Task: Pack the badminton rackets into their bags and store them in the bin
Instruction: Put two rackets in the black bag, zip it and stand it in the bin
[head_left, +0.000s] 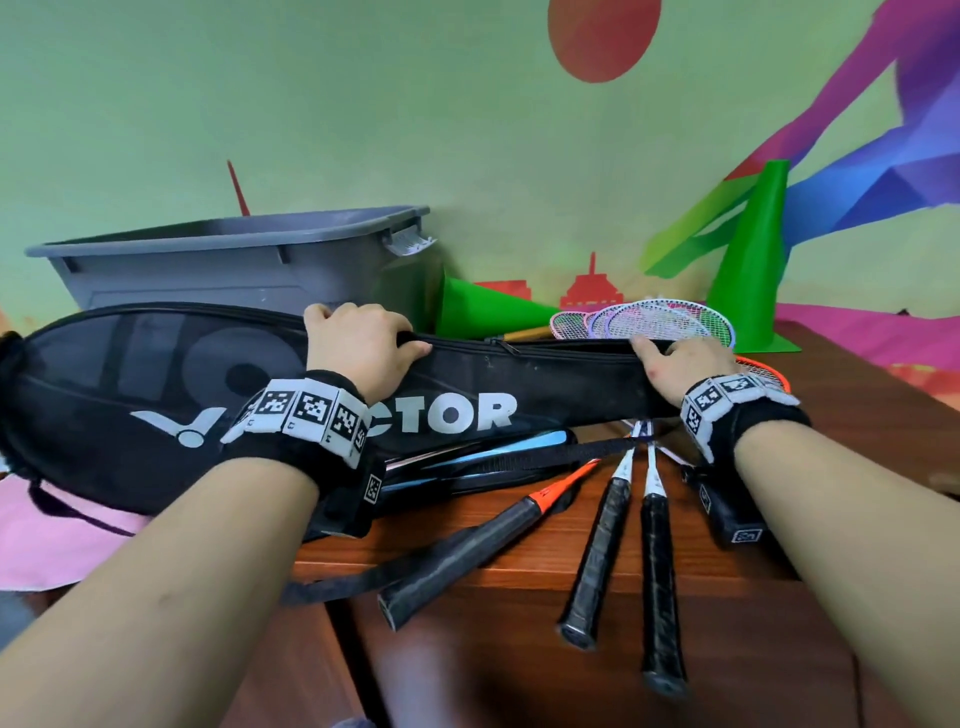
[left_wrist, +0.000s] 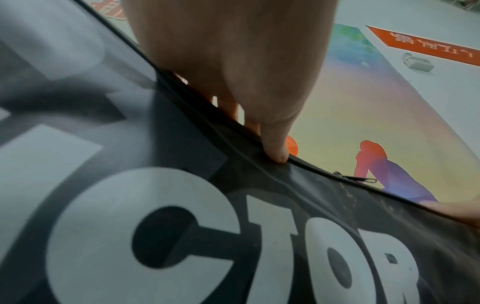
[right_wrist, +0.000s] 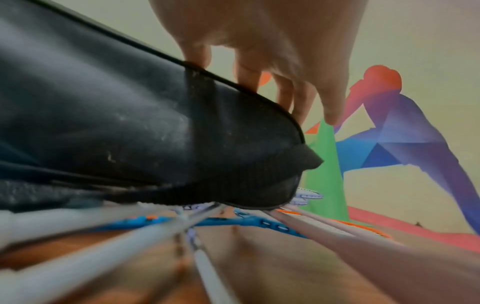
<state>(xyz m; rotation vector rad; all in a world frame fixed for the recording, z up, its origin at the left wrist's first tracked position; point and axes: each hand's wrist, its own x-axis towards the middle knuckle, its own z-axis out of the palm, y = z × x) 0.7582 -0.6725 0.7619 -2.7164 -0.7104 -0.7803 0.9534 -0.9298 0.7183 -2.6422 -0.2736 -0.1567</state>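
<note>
Black racket bag (head_left: 457, 400) lying long across the desk (head_left: 597, 675), fat end at the left, thin end at the right. White letters on its near side. Under it, more rackets (head_left: 623, 545), black handles poking out toward the near edge, round string heads far right beside a green cone (head_left: 753, 260). Another green cone on its side behind the bag. Grey bin (head_left: 234, 260) far left, against the wall.

Left hand (head_left: 363, 348) curled over the top edge of the bag near the middle, thumb on the near side, fingers over the back, pinching the cloth by the zip line. Right hand (head_left: 675, 364) on the thin end, fingers hooked over the top edge, holding it too. Small zip pull (left_wrist: 363, 179) on the top edge between the two hands.

Soft and floppy cloth, probably light, a bit smooth and slippery. Likely to sag in the middle, so best held at two spots along the top edge, like now. Zip pull tiny, needing a fingertip pinch. Rackets stiff but thin, strings easy to snag; best picked up by the grippy black handles.
</note>
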